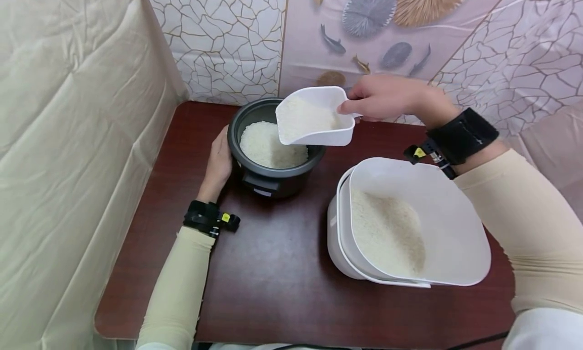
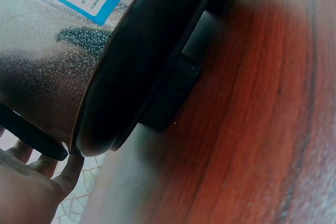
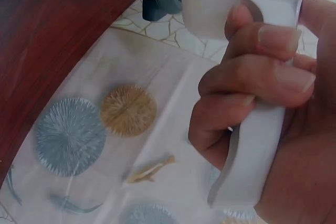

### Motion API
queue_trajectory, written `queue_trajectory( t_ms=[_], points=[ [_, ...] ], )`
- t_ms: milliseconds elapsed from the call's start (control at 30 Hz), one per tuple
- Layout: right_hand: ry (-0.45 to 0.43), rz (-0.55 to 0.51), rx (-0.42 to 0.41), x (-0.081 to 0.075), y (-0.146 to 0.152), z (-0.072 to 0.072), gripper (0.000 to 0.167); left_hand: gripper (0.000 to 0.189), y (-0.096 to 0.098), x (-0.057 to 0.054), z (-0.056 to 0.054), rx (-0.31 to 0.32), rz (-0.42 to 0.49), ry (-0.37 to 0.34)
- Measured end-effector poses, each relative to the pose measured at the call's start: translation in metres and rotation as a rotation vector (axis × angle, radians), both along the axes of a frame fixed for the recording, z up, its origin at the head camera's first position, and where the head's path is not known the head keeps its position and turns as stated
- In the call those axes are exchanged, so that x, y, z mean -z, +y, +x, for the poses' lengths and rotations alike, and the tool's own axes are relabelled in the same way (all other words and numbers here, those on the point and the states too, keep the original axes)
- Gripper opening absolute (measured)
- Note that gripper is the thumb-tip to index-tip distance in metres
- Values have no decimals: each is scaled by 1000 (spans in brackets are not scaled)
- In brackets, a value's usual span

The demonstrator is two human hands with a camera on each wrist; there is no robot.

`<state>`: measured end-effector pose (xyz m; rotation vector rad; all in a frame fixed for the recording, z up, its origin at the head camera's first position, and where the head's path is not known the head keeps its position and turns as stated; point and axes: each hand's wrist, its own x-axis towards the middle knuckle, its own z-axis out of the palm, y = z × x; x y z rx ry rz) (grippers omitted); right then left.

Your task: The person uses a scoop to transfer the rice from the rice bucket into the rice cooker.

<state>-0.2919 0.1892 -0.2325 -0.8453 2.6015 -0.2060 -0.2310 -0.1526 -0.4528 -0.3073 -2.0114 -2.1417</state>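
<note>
The right hand [image 1: 387, 98] gripped a white scoop [image 1: 334, 138], its fingers wrapped round the handle [image 3: 252, 161] and its thumb at the back edge of the bowl. Rice lay in the scoop, whose mouth faced left above the right part of a dark cooker [image 1: 254, 164]. The left hand [image 1: 219, 155] lay against the cooker's left side, relaxed fingers touching the wall near a side handle. White rice [image 1: 257, 142] was heaped inside the cooker. Nearer the person and to the right stood a white bin [image 1: 448, 228], partly filled with rice [image 1: 382, 233]. Cooker and bin stood apart on a reddish-brown table [image 1: 268, 269], with patterned cloth [image 1: 227, 36] behind it.
</note>
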Motion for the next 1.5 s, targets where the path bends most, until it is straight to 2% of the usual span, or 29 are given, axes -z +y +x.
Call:
queue_trajectory(
  t_ms=[300, 533, 800, 833, 1000, 1067, 1267, 1500],
  points=[
    [118, 31, -82, 19, -14, -7, 46, 46, 1, 3, 0, -1, 0, 44],
    [205, 43, -92, 19, -22, -5, 47, 45, 1, 2, -2, -3, 4, 57],
    [204, 98, -70, 16, -25, -4, 48, 44, 1, 2, -3, 3, 1, 62],
    [200, 100, -70, 17, -24, -4, 49, 45, 0, 6, -6, 1, 1, 63],
    [173, 108, -75, 18, -22, -5, 49, 45, 1, 8, -5, -12, -11, 62],
    [169, 115, -79, 17, -23, -5, 49, 45, 2, 3, -2, -16, -20, 64],
    [150, 149, -70, 13, -28, -2, 48, 45, 1, 3, -2, -12, -20, 71],
    [159, 255, -11, 7, -38, 4, 45, 45, 2, 1, 0, -18, -31, 71]
  ],
)
